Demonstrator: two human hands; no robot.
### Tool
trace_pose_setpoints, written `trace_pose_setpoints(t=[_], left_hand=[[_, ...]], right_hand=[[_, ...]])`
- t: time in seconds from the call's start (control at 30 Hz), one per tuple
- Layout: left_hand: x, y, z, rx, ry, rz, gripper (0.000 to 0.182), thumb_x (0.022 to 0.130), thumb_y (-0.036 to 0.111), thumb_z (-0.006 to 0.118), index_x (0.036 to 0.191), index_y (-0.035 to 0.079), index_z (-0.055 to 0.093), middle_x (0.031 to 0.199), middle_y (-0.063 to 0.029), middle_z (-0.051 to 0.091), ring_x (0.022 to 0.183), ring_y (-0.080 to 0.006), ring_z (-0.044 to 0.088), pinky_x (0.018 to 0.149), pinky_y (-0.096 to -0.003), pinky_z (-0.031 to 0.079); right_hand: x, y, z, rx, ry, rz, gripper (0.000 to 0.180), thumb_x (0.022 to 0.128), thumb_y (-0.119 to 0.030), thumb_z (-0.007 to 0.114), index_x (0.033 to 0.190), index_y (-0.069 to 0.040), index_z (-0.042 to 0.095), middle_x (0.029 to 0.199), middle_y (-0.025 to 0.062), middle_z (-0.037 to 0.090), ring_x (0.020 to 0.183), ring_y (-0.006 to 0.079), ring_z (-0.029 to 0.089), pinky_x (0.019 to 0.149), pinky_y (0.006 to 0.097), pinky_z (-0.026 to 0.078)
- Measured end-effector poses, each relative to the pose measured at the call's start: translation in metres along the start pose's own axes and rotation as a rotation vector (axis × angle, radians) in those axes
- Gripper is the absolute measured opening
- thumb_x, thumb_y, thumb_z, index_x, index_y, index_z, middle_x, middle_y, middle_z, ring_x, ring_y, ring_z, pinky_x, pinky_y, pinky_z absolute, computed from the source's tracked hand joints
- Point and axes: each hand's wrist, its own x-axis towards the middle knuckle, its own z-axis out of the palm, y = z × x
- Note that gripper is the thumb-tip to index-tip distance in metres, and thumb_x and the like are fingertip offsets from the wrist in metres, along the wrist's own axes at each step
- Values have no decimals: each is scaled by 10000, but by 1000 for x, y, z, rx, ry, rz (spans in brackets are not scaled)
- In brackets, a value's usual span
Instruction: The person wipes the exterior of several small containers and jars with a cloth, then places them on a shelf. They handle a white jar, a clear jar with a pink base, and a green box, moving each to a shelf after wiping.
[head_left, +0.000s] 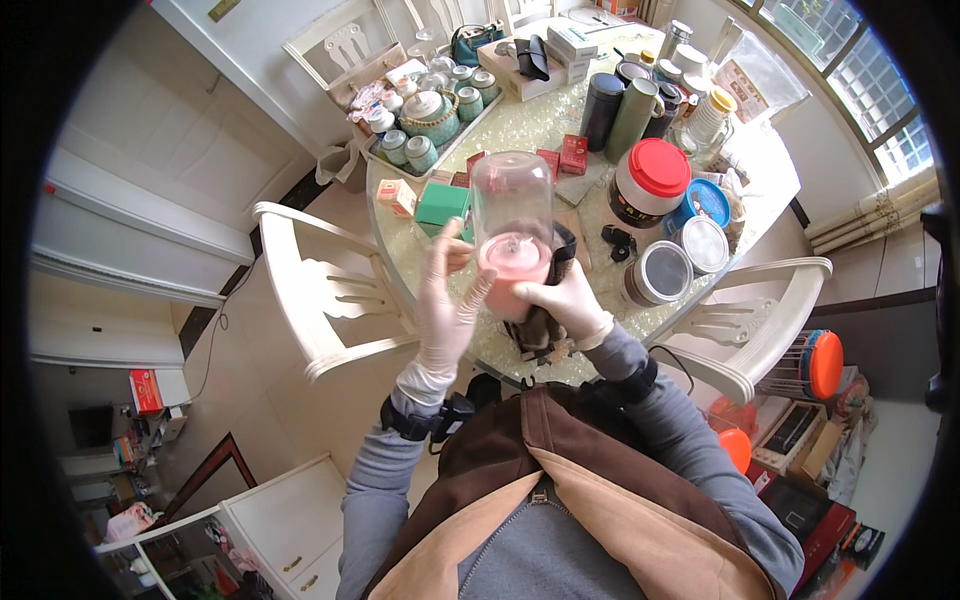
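Observation:
A portable blender with a pink base (510, 289) and a clear cup (513, 187) stands upright in front of me, above the table edge. Metal blades show through the cup on the pink disc. My right hand (566, 304), in a white glove, grips the base from the right, its thumb across the front. Dark cloth or a strap (564, 251) lies between that hand and the blender, and a dark patterned item (536, 334) shows below. My left hand (448, 300), also gloved, is raised at the blender's left with fingers apart, its thumb tip beside the base.
On the round table (420, 255) are a green box (442, 204), a red-lidded jar (651, 180), tins (660, 271), flasks (602, 112) and a tray with a teapot (427, 116). White chairs stand left (337, 289) and right (739, 326).

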Motion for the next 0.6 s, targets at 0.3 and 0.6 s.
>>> trace_pose_setpoints(t=[0.3, 0.6], left_hand=[[5, 4, 13, -627, -59, -233, 743, 912, 452, 568, 1414, 11, 244, 1340, -164, 395, 1241, -227, 400, 1064, -363, 316], [-3, -11, 9, -739, -205, -317, 677, 887, 424, 619, 1345, -6, 368, 1269, -102, 500, 1166, -181, 499, 1008, -320, 389]], right_hand=[[-13, -3, 24, -959, 51, -448, 729, 838, -316, 646, 1375, 47, 313, 1360, 241, 369, 1246, 409, 339, 1060, 461, 260], [9, -6, 13, 101, 34, 62, 452, 1009, -319, 420, 1298, 24, 474, 1097, 37, 583, 988, 107, 522, 904, 260, 407]])
